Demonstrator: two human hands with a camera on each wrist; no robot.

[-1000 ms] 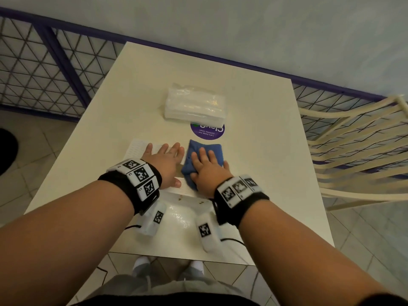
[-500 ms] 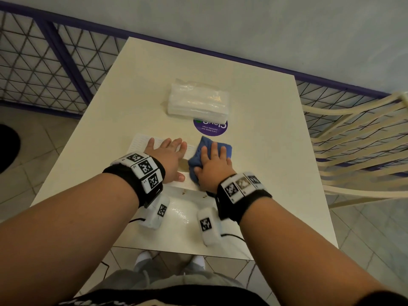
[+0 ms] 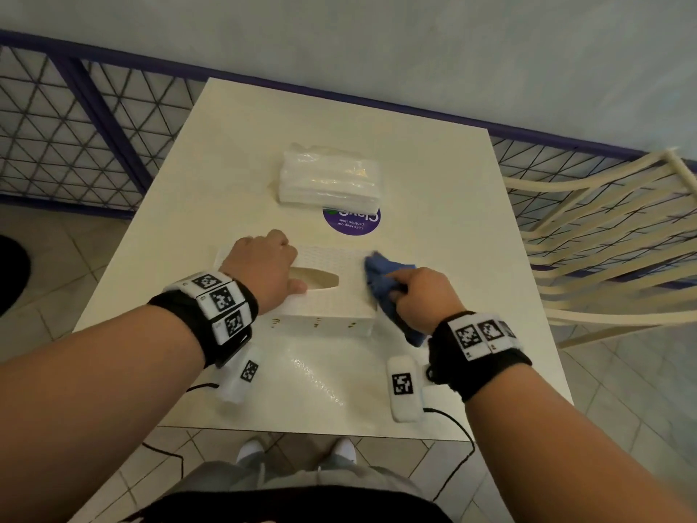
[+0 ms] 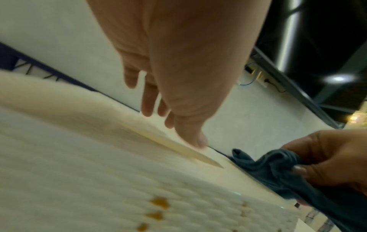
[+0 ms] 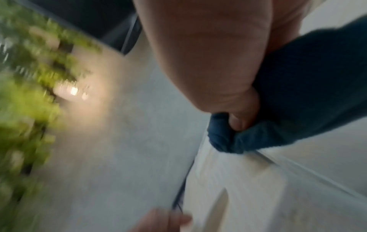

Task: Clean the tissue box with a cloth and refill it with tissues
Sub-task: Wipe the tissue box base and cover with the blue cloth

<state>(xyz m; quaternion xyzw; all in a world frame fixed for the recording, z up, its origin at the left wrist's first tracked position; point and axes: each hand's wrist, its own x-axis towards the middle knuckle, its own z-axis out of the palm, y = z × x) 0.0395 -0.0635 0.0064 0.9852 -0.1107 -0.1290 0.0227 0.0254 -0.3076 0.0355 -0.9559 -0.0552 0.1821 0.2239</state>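
Left hand (image 3: 264,264) lay flat on tissue box (image 3: 332,296) | right hand (image 3: 422,296) gripped cloth (image 3: 384,281) | risk, as I judged: box sliding toward tabletop's (image 3: 433,205) near edge.

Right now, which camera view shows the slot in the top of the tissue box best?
The head view: the slot shows from above, open, partly covered by the left hand. The left wrist view shows it only as a thin blurred sliver. The right wrist view shows a blurred part.

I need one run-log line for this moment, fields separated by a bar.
left hand steadies tissue box | right hand grips blue cloth at box's right end | tissue pack unopened
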